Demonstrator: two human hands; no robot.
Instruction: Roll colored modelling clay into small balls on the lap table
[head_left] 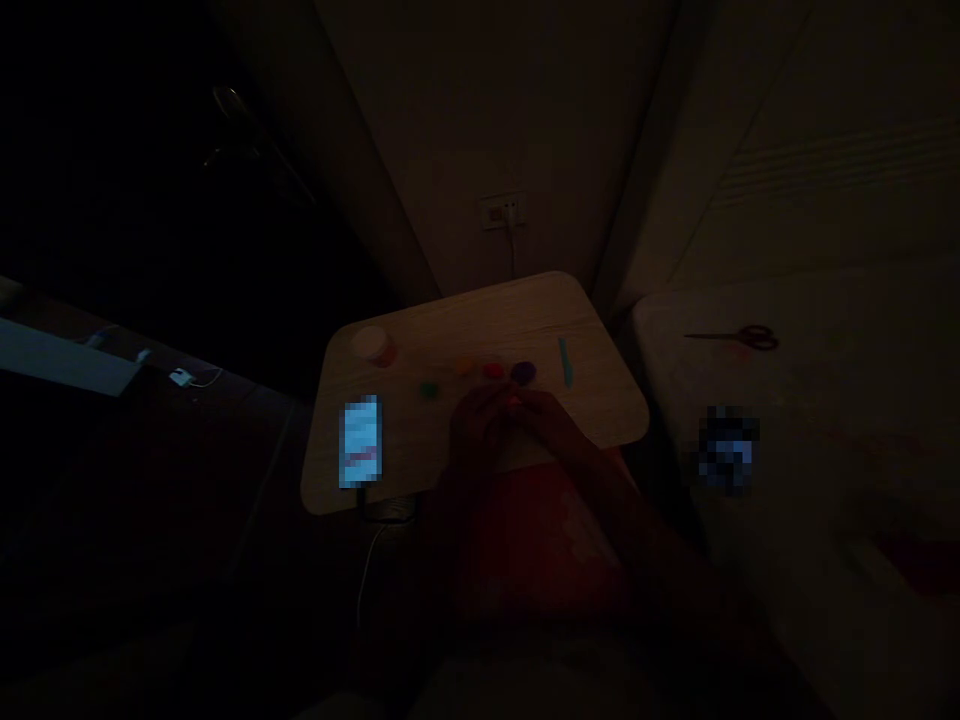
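The scene is very dark. My left hand (pixel 474 428) and my right hand (pixel 546 420) meet over the near part of a small wooden table (pixel 592 420), fingers curled together around a small pinkish piece (pixel 513 402) that I cannot name. Beyond them lie small coloured lumps: green (pixel 429 390), orange (pixel 464 367), red (pixel 493 371) and purple (pixel 523 372). A teal stick-like tool (pixel 565 362) lies to the right of them.
A lit phone (pixel 361 441) lies on the table's left side, with a small lidded tub (pixel 373 346) behind it. Scissors (pixel 739 338) rest on the pale surface to the right. A wall socket (pixel 502 212) with a cable is behind the table.
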